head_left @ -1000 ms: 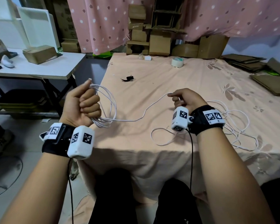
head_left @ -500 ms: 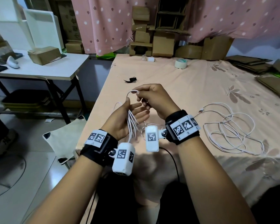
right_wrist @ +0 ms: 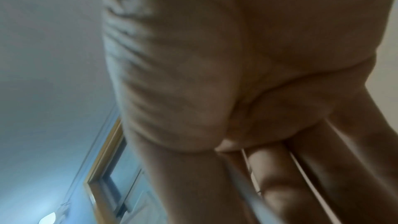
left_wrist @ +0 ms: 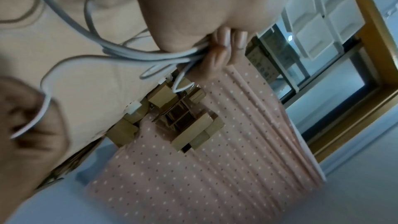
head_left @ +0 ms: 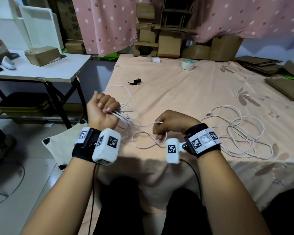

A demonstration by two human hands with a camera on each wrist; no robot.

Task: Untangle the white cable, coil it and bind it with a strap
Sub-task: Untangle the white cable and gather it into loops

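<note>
The left hand [head_left: 103, 111] gripped several gathered loops of the white cable [head_left: 243, 133], while the right hand [head_left: 172, 124] pinched the next stretch (most slack lay tangled beyond it); even, equal loops would coil best.

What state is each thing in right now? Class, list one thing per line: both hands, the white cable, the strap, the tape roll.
Left hand: fist gripping several gathered cable loops.
Right hand: fingers curled round a single run of cable.
White cable: partly coiled, the rest loose and tangled on the bedsheet.
Black strap: lying unused on the sheet, apart from the cable.
Tape roll: lying flat, untouched.
</note>
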